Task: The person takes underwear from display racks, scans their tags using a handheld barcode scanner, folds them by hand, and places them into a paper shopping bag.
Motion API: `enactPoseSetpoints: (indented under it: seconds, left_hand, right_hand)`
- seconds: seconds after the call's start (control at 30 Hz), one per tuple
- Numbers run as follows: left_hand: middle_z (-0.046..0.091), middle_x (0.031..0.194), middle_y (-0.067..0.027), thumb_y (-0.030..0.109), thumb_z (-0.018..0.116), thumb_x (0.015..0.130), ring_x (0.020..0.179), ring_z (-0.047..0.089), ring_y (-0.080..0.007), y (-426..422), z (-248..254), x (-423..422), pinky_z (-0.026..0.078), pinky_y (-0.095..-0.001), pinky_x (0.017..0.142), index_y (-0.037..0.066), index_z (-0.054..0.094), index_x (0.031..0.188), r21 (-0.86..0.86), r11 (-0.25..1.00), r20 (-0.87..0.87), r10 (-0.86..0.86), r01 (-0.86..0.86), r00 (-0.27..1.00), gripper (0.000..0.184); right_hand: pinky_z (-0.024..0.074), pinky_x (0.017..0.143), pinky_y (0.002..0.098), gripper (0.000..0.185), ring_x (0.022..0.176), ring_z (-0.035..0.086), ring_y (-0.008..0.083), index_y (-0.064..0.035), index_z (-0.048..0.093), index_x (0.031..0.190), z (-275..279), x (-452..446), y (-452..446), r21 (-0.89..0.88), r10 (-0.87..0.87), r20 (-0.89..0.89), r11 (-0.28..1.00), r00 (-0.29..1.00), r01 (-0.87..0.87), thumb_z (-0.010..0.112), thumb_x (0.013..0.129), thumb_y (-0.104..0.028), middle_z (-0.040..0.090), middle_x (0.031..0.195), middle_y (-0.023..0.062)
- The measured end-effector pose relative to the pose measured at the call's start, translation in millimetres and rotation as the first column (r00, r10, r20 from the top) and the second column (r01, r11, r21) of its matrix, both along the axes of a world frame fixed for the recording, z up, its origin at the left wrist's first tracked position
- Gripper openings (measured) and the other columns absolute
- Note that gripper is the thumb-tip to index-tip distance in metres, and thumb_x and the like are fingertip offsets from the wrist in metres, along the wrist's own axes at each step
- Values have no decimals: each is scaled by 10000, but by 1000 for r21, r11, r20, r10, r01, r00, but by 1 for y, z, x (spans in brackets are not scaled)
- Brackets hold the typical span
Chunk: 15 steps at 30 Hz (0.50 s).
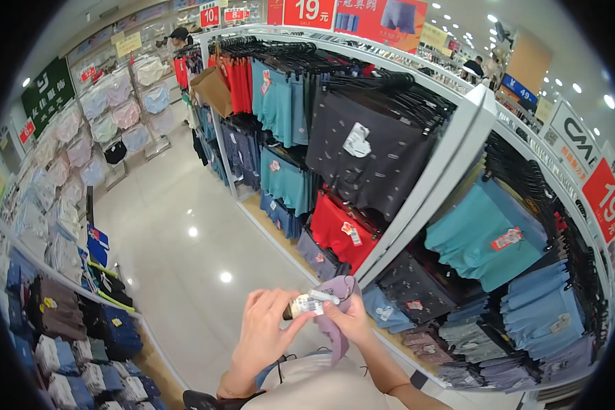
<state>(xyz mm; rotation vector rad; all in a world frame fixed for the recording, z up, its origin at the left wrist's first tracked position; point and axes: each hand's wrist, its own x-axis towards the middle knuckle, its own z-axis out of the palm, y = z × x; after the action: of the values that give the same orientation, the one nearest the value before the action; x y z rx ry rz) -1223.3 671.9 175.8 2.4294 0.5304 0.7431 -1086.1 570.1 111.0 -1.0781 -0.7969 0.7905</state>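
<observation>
The purple garment (336, 342) is in the hands, near and central, clear of the rack (426, 184) to its right, and its tag (309, 305) already lies print side up. The left hand (263, 324) pinches the tag between thumb and fingers, while the right hand (350, 321) is closed on the garment, thumb on top; how much remains cannot be told.

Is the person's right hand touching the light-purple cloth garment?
Touching: the head view shows the light-purple cloth garment held in the right hand, no gap between them.
</observation>
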Motion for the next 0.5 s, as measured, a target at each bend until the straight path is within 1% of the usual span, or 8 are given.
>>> enactPoseSetpoints:
  seconds: [0.03,0.07,0.17,0.2,0.3,0.4,0.43,0.5]
  left_hand:
    - [597,775,-86,156,690,698,729,566,-228,16,-1,-6,382,-322,735,37,570,902,-49,999,12,3,-2,1000,265]
    - [601,723,-82,149,678,714,676,567,-222,30,-1,-10,387,-313,717,35,572,876,-98,995,24,8,-5,1000,224]
    - [610,642,-81,124,633,758,571,561,-219,80,2,-24,404,-296,662,28,572,833,-229,973,58,-9,22,998,135]
    - [613,628,-83,115,617,772,545,558,-221,96,3,-30,409,-293,643,26,572,825,-271,962,68,-18,36,997,112]
    - [615,608,-71,91,578,796,536,570,-215,140,2,-42,415,-291,614,26,574,780,-347,909,42,-232,233,972,67]
    - [603,582,-57,111,558,817,510,582,-196,175,2,-39,415,-276,529,36,550,765,-438,838,9,-359,326,933,92]
    - [607,585,-53,98,567,807,524,588,-188,185,1,-39,417,-269,537,33,556,754,-429,848,19,-335,310,942,84]
    - [614,589,-46,72,586,786,552,599,-172,205,0,-37,420,-257,554,29,567,731,-401,872,45,-288,281,957,72]
  right_hand:
    - [419,786,244,238,902,509,92,-1,506,1052,0,-3,15,5,-10,1,1000,1000,10,571,846,-102,553,978,37]
    - [394,833,251,310,936,495,98,1,467,1106,3,-9,30,23,-13,-60,1000,998,14,583,834,-93,542,1001,41]
    - [355,892,260,433,1002,469,109,9,398,1194,5,-18,82,19,-63,11,998,998,63,594,825,-103,514,1078,55]
    - [316,932,264,521,1055,437,116,20,337,1252,6,-22,100,25,-128,47,992,991,127,597,822,-116,477,1147,64]
    - [317,933,261,522,1071,429,119,28,323,1267,13,-32,150,30,-95,-91,995,991,98,578,835,-117,463,1170,70]
    - [363,875,249,487,1018,455,101,0,330,1263,30,-45,191,23,-45,-160,998,986,49,550,859,-162,483,1122,52]
    - [372,862,246,481,1007,460,97,-7,331,1263,32,-49,203,13,-33,-198,999,980,36,545,864,-170,486,1113,48]
    - [384,838,241,461,978,468,88,-21,325,1265,33,-52,224,39,-19,-159,999,987,25,522,878,-173,486,1094,40]
